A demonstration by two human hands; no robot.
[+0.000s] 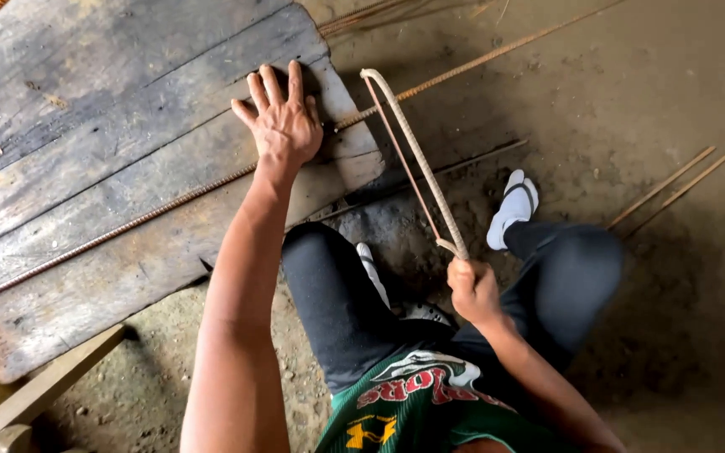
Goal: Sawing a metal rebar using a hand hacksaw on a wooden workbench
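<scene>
**A:** So here's how we've got it set up. Our left hand (283, 122) is spread wide and flat, palm down on the wooden bench (86, 168), fingers fanned toward 12 o'clock. It sits right on the long rusty rebar (127, 220) that runs across the planks from about 8 o'clock up toward 2 o'clock. Reads to us like pinning the bar so it doesn't roll or kick.

**B:** And the other hand?

**A:** Our right hand (472, 289) is closed tight around the bottom end of the hacksaw (417, 159), down around 5 o'clock from the left hand. The frame slants up toward 11 o'clock, and its far end meets the rebar just off the bench edge, just beside our left fingers. Makes sense to us: the overhang leaves room for the frame, and the planks back the bar up close to that spot.

**B:** Anything else around?

**A:** Dirt floor (631, 101), two thin rods (669, 191) lying at 3 o'clock, well apart from the bench. Our feet in white sandals (513, 205) are planted between bench and rods, knees apart, so the saw arm sits between them.
</scene>
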